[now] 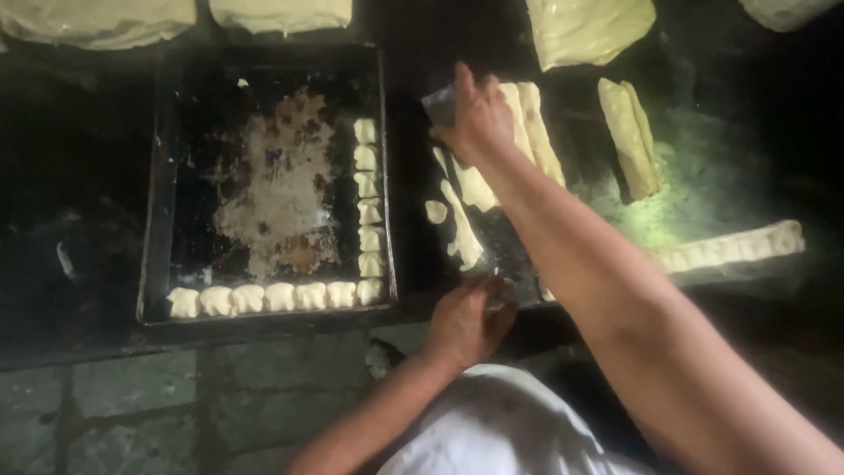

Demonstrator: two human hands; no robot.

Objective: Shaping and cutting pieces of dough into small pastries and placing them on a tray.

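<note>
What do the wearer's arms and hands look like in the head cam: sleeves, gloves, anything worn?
Both arms are bare from the frame edge to the wrist, with no sleeves showing. The left hand and right hand have no gloves; no watch, ring or bracelet can be made out in the dim light. A white garment covers the torso below the arms.

Dim, murky room with one patch of light on the right.

Most of the scene sinks into near-black; the baking tray and the work surface lose their edges in shadow. A greenish glow falls on the right, far side, and the pale dough pieces stand out against the dark. The right hand is smeared by motion blur, the left hand soft too. The whole view is grainy and blocky, with the near stone floor dull and flat.
</note>
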